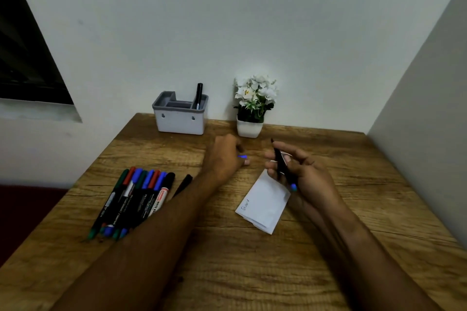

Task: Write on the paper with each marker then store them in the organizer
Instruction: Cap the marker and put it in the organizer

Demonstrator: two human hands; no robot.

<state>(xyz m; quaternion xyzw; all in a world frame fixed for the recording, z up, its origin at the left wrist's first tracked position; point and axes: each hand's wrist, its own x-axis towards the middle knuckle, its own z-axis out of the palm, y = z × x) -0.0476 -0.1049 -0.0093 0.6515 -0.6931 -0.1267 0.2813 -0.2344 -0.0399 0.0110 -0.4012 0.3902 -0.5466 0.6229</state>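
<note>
My right hand (303,171) holds an uncapped black marker with a blue end (283,166), its tip pointing up and away, just above the far end of the folded white paper (262,202). The paper carries one small written word near its left edge. My left hand (225,156) is closed around the marker's blue cap (242,156), a little left of the right hand. Several markers (136,199) with green, red, blue and black caps lie side by side at the left. The grey organizer (180,121) stands at the back with one black marker (199,96) upright in its right compartment.
A small white pot of white flowers (252,106) stands right of the organizer, close behind my hands. The wooden table (252,272) meets a wall at the back and another wall at the right. One black marker (183,184) lies apart from the row, beside my left forearm.
</note>
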